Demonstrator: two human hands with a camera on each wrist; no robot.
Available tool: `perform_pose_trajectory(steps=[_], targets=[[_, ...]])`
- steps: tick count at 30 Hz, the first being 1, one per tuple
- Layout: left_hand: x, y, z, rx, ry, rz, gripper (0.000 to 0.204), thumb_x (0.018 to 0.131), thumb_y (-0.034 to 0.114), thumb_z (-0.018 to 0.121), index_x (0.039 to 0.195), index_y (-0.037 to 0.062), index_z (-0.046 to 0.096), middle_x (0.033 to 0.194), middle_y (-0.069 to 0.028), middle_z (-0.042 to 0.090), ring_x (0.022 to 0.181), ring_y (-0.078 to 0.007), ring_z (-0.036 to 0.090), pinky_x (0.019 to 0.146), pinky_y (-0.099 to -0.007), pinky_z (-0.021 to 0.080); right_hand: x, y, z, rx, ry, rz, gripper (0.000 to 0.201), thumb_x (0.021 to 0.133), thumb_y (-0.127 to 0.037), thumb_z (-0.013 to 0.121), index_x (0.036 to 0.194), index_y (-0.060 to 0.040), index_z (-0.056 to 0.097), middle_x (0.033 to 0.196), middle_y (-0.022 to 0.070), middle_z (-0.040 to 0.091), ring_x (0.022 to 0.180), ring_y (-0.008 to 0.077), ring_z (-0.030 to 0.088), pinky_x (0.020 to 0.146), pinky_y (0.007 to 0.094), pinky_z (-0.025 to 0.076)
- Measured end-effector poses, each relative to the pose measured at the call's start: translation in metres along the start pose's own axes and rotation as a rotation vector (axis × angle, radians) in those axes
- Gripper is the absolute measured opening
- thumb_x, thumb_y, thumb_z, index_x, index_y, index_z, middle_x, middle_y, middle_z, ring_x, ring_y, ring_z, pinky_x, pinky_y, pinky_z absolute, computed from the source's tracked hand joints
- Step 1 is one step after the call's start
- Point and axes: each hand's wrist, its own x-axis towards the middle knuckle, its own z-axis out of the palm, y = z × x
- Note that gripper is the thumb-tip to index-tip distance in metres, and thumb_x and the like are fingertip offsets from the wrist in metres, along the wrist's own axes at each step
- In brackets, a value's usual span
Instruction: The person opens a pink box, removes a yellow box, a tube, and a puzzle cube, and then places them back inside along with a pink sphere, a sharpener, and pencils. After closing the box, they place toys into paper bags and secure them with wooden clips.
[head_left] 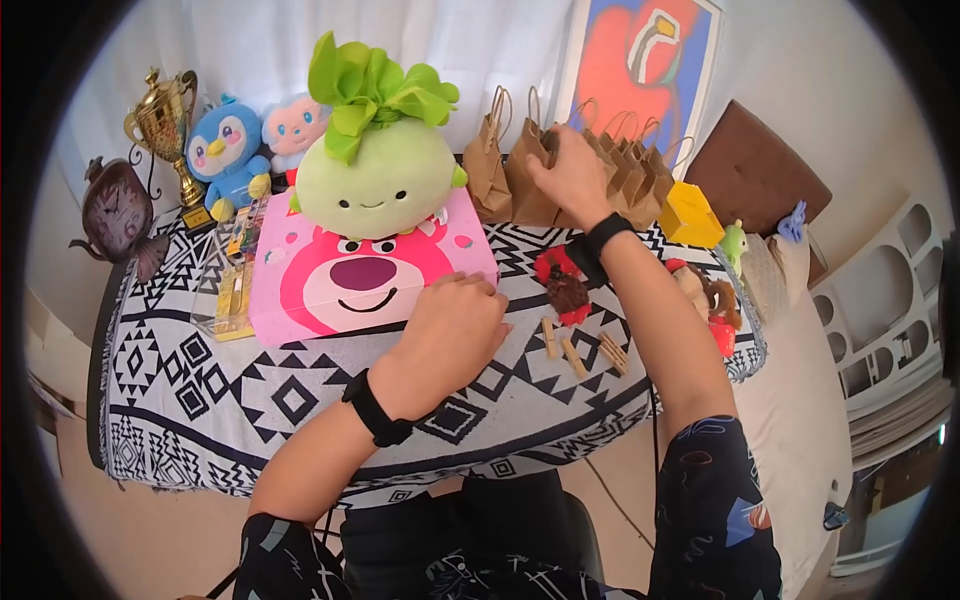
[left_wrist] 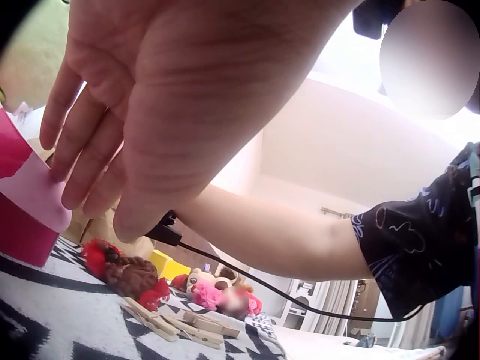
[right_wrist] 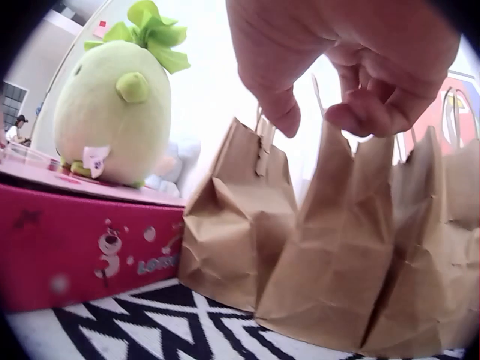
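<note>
My right hand (head_left: 570, 175) is over the row of brown paper bags, at the top of the second bag (right_wrist: 330, 247). In the right wrist view its thumb and bent fingers are spread apart, fingertips right at that bag's upper edge. The first bag (right_wrist: 240, 217) stands to the left, its top folded down. My left hand (head_left: 450, 325) is at the near right corner of the pink box (head_left: 275, 285), which has a bear face on its lid. Its fingers extend loosely beside the box in the left wrist view. A green plush (head_left: 375, 185) with leafy top sits on the box.
Several wooden clothespins (head_left: 573, 357) and a red-and-brown doll (head_left: 568, 290) lie in front of the bags. A yellow box (head_left: 690, 215) and small plush toys (head_left: 715, 300) are at the right. A trophy (head_left: 170, 130), blue penguin plush (head_left: 225, 150) and clock (head_left: 115, 210) stand at the left.
</note>
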Motion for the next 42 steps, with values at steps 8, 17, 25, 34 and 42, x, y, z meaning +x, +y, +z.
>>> perform_pose_trajectory(steps=[8, 17, 25, 34, 42], targets=[[-0.01, 0.009, -0.029, -0.086, 0.094, 0.001, 0.025, 0.088, 0.016, 0.077, 0.109, 0.0023, 0.074, 0.107, -0.0179, 0.074, 0.105, -0.0357, 0.071, 0.089, -0.0431, 0.057, 0.017, 0.012, -0.049, -0.031, -0.146, -0.101, 0.022, 0.091, -0.025, 0.067, 0.099, -0.0043, 0.072, 0.096, 0.0168, 0.07, 0.093, 0.0398, 0.068, 0.082, 0.0517, 0.055], [-0.023, 0.006, -0.114, -0.41, 0.473, -0.203, 0.023, 0.102, 0.014, 0.063, 0.119, -0.0004, 0.071, 0.114, -0.012, 0.075, 0.1, -0.0193, 0.07, 0.093, -0.0344, 0.054, -0.036, -0.055, -0.205, 0.283, -0.152, -0.36, 0.013, 0.085, -0.006, 0.078, 0.097, -0.004, 0.074, 0.088, 0.0073, 0.063, 0.065, 0.0195, 0.063, 0.06, 0.0305, 0.05], [-0.027, 0.035, -0.128, -0.228, 0.1, 0.219, 0.012, 0.095, 0.013, 0.069, 0.098, 0.0057, 0.078, 0.098, -0.005, 0.077, 0.127, -0.0326, 0.063, 0.123, -0.0585, 0.028, -0.131, -0.095, -0.206, 0.492, -0.389, -0.561, 0.027, 0.077, -0.003, 0.083, 0.103, -0.011, 0.079, 0.09, 0.0025, 0.06, 0.065, 0.0146, 0.062, 0.054, 0.0296, 0.049], [-0.044, 0.039, -0.114, 0.079, -0.159, 0.195, 0.02, 0.084, 0.024, 0.081, 0.078, 0.0048, 0.077, 0.09, -0.0061, 0.075, 0.123, -0.0311, 0.062, 0.124, -0.0553, 0.032, -0.156, -0.088, -0.207, 0.455, -0.438, -0.534, 0.023, 0.08, -0.012, 0.086, 0.102, -0.0122, 0.078, 0.086, -0.0009, 0.062, 0.061, 0.0146, 0.061, 0.05, 0.0294, 0.045], [-0.053, 0.038, -0.11, 0.314, 0.035, 0.365, 0.032, 0.084, 0.029, 0.081, 0.069, 0.0026, 0.071, 0.089, -0.0068, 0.074, 0.125, -0.0289, 0.062, 0.122, -0.0566, 0.036, -0.153, -0.082, -0.221, 0.337, -0.506, -0.459, 0.028, 0.081, -0.017, 0.086, 0.107, -0.0121, 0.076, 0.089, 0.0002, 0.066, 0.069, 0.0162, 0.065, 0.056, 0.0295, 0.048]])
